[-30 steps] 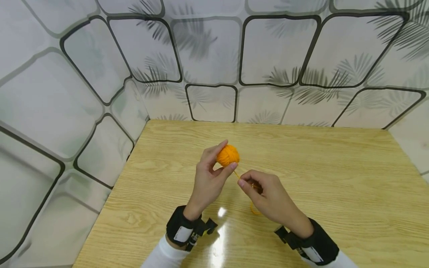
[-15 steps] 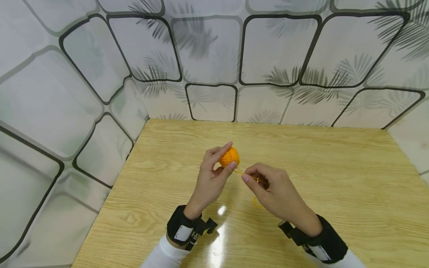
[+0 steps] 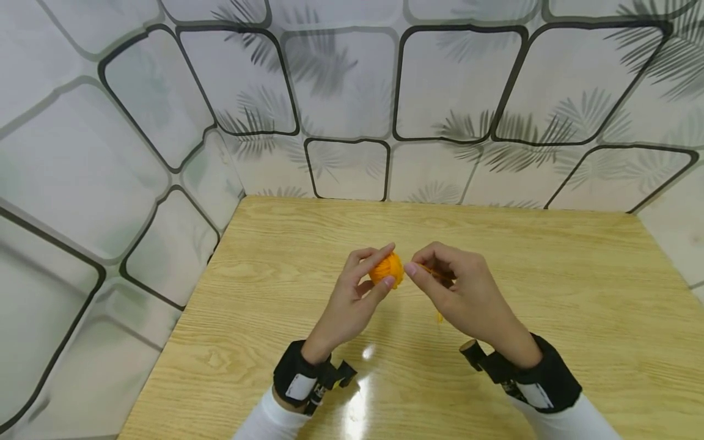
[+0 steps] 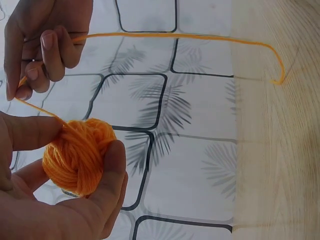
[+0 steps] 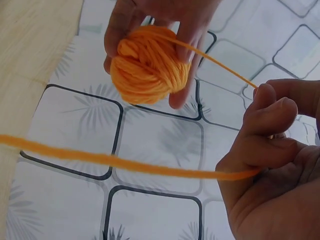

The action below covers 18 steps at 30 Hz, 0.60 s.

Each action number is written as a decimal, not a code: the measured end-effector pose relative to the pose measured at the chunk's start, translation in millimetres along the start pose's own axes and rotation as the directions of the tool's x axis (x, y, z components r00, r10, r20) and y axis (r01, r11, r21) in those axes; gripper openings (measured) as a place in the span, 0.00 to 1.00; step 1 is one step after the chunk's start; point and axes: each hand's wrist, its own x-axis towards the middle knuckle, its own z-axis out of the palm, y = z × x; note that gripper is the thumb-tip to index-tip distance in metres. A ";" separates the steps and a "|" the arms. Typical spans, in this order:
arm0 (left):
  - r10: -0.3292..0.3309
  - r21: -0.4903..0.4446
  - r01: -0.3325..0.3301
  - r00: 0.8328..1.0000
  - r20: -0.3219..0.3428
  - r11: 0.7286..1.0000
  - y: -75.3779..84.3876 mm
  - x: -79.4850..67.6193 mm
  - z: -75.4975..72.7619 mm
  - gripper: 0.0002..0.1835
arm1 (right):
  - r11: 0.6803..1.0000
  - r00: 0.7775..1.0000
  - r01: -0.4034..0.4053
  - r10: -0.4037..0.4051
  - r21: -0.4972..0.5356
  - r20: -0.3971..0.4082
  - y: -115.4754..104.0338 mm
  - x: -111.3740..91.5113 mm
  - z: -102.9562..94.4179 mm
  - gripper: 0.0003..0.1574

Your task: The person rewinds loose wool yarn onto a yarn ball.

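Observation:
An orange ball of yarn is held above the table by my left hand, thumb on the near side and fingers round the far side. Just to its right, my right hand pinches the yarn strand between thumb and forefinger. In the right wrist view that strand runs taut from the ball to the fingertips. The strand passes through the curled fingers of the right hand, and its loose tail hangs away from them toward the table, curling at the end in the left wrist view.
A wood-grain table lies under both hands. Pale wall panels with dark outlines and leaf prints stand behind it and on the left. Each wrist wears a black strap with a small camera.
The right hand has moved up and to the right, carrying the strand around to the ball's right side. The left hand with the ball has shifted slightly right and tilted.

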 end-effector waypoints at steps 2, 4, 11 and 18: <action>0.005 -0.004 -0.005 1.000 0.026 1.000 0.2 -0.7 0.1 0.26 | 1.000 1.000 -0.009 0.009 0.015 -0.007 0.2 2.6 -2.1 0.07; 0.014 -0.018 -0.013 0.999 0.052 1.000 0.8 -1.4 0.2 0.25 | 0.999 1.000 -0.020 0.020 0.031 -0.009 0.5 5.0 -3.8 0.07; 0.066 -0.090 -0.056 0.991 0.116 0.994 4.9 -4.4 1.4 0.25 | 0.997 0.998 -0.054 0.055 0.052 -0.020 4.9 11.9 -6.6 0.06; 0.077 -0.102 -0.065 0.989 0.123 0.993 5.5 -6.3 3.8 0.25 | 0.993 0.996 -0.092 0.093 0.068 -0.010 11.0 17.1 -8.8 0.05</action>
